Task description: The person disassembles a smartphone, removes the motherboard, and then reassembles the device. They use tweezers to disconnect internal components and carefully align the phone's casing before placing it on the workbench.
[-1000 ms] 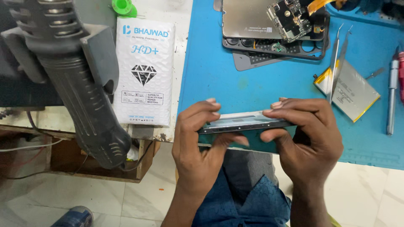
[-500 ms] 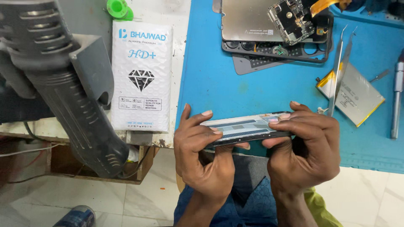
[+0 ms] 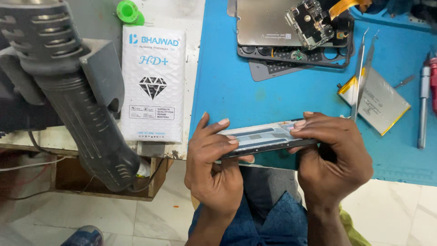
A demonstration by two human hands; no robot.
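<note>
An opened phone body (image 3: 264, 139), long, dark and seen nearly edge-on, is held level over the front edge of the blue work mat (image 3: 227, 86). My left hand (image 3: 216, 164) grips its left end, thumb and fingers pressed on the upper face. At the right end my right hand (image 3: 332, 155) is wrapped around it, fingertips on top. Both hands sit above my lap in blue cloth.
A grey hot-air gun (image 3: 68, 86) hangs in a holder at left. Beside it lies a white padded pouch (image 3: 153, 84) and a green cap (image 3: 127, 11). On the mat: disassembled phone parts (image 3: 296, 32), tweezers (image 3: 359, 73), a flat battery (image 3: 378, 100), screwdrivers (image 3: 424, 105).
Both hands with the phone body have shifted slightly right and up against the mat's edge; the grip looks the same, fingers pressed tighter on top.
</note>
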